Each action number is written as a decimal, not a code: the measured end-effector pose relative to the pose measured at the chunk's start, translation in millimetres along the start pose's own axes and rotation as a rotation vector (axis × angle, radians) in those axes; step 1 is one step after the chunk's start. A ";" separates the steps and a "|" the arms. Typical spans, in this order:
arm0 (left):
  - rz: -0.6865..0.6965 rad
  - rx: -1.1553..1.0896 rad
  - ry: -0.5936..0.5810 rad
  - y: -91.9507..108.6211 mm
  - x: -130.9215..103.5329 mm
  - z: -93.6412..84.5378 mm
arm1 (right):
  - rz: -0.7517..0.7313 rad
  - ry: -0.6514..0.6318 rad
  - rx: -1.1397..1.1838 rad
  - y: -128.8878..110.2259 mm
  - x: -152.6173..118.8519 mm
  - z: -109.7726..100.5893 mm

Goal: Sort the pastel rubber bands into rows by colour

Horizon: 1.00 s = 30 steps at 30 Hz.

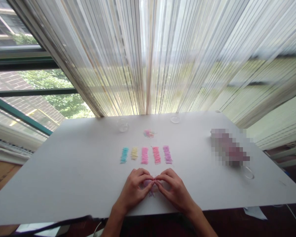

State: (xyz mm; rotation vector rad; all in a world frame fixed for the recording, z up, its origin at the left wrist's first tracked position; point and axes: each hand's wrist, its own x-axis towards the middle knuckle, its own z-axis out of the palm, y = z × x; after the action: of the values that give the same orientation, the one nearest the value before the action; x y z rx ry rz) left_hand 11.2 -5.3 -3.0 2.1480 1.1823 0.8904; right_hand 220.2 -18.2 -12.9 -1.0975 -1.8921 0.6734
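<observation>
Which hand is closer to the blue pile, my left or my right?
Left. Your left hand is just on your side of the blue pile, a bit to its right. Your right hand is farther to the right, past the left one.

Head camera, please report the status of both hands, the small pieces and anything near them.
Left hand, right hand: fingers pinched, tips close together; any held item unclear. Purple pieces between hands. Five coloured groups just beyond.
</observation>
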 end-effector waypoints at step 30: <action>-0.012 -0.066 0.076 -1.5 0.2 -1.0 | 0.080 0.038 -0.040 0.1 -4.7 -18.7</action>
State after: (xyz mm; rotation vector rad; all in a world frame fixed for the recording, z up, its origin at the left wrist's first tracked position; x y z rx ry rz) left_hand 9.8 -4.3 -3.3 2.0691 1.1849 1.0000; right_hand 237.5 -21.5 -5.1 -1.2083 -1.8447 0.6574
